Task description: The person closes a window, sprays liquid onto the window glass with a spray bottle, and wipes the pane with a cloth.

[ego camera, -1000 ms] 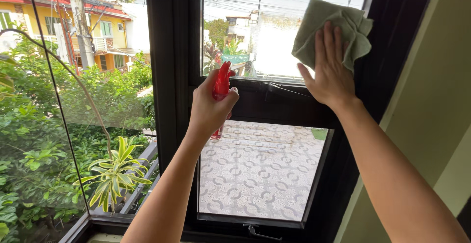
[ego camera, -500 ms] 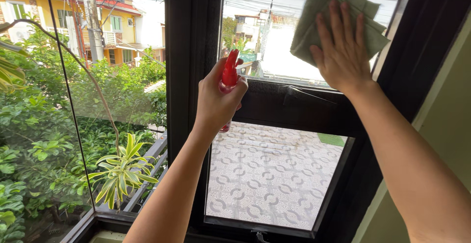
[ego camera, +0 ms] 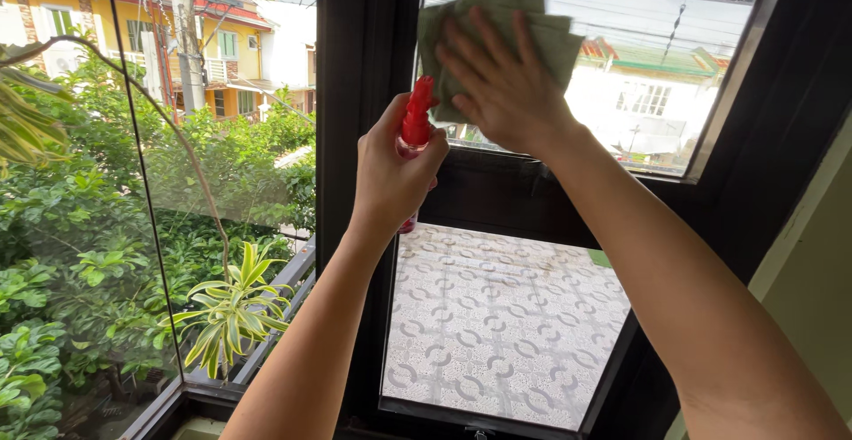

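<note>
Head view, looking up and out at a dark-framed window.

Right hand spread flat, fingers splayed wide, palm pressing a folded pale-green cloth against the upper clear glass pane. Cloth sitting at the pane's left end, just beside the dark vertical frame post, its edges showing above and to both sides of the fingers. Nothing gripped here, only pressed against the glass.

Left hand closed in a fist round a red plastic spray bottle, held upright just below and left of the cloth. Red trigger head poking out above the knuckles, close to the cloth's lower left corner; the bottle's lower end peeking out under the fist. Whether the nozzle touches the cloth, cannot tell.

Below both hands, a dark horizontal frame bar, then a lower pane tilted outward, showing grey patterned paving beneath.

To the left, a large fixed glass panel with green shrubs, a yellow-green striped plant near the sill, and yellow houses with red roofs beyond. On the right edge, a cream interior wall.

Both forearms reaching up from the bottom of the picture, the right arm crossing diagonally in front of the lower pane.
</note>
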